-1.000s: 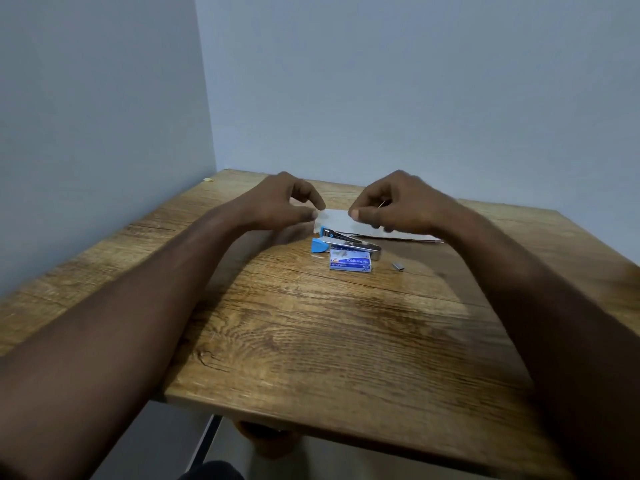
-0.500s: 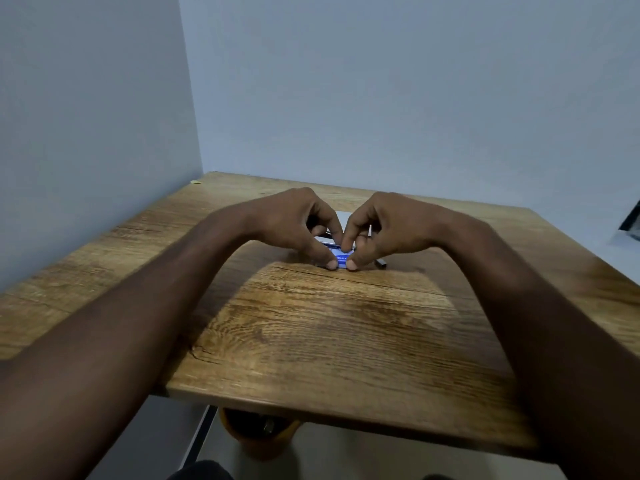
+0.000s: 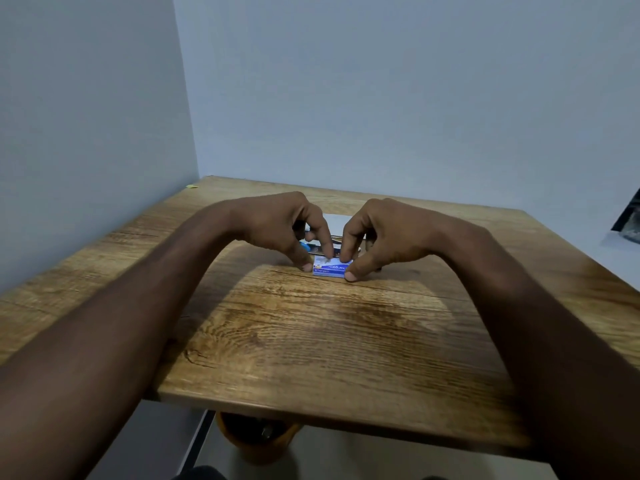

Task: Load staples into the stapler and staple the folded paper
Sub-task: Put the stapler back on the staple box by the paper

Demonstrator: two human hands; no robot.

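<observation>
While resting on the wooden table (image 3: 311, 341), a small blue staple box (image 3: 330, 267) is pinched at both ends between the left hand (image 3: 284, 226) and right hand (image 3: 384, 233), each grip closed on it.

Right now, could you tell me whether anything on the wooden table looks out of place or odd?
Nothing stands out. Both hands pinch the small blue staple box flat on the wooden table, just before the blue stapler.

Wooden table (image 3: 311, 341) bears staple box (image 3: 330, 269), stapler (image 3: 317, 249), perhaps paper (image 3: 334, 221).
</observation>
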